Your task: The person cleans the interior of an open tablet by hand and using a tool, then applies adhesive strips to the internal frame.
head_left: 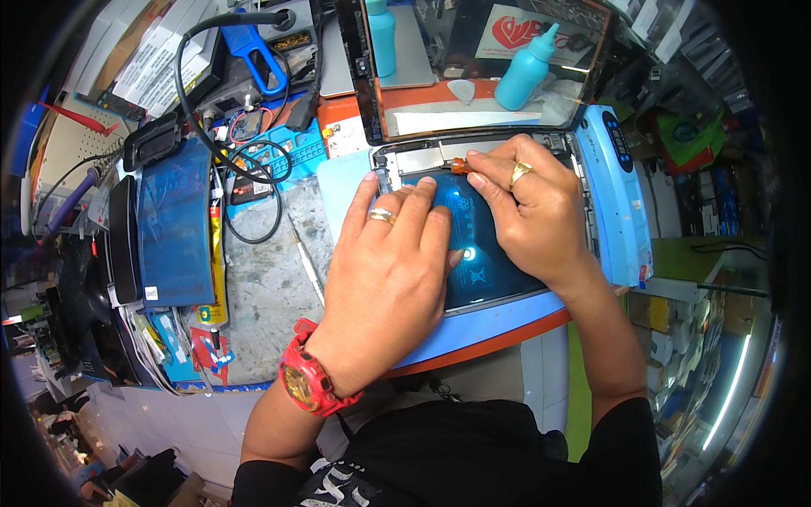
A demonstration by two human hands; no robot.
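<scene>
Now the right hand [536,203] pinches an orange tool [459,166] over the opened tablet [494,258]; the left hand [390,258] rests spread upon it.

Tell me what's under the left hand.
An opened tablet, with a shiny blue panel, runs beneath the left hand; what it covers there cannot be seen.

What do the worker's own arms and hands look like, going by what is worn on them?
The left hand has a gold-coloured ring, and its wrist a chunky red watch with a gold-toned face. The right hand has a broader gold-coloured band; its wrist is bare. Black short sleeves leave both forearms uncovered.
</scene>
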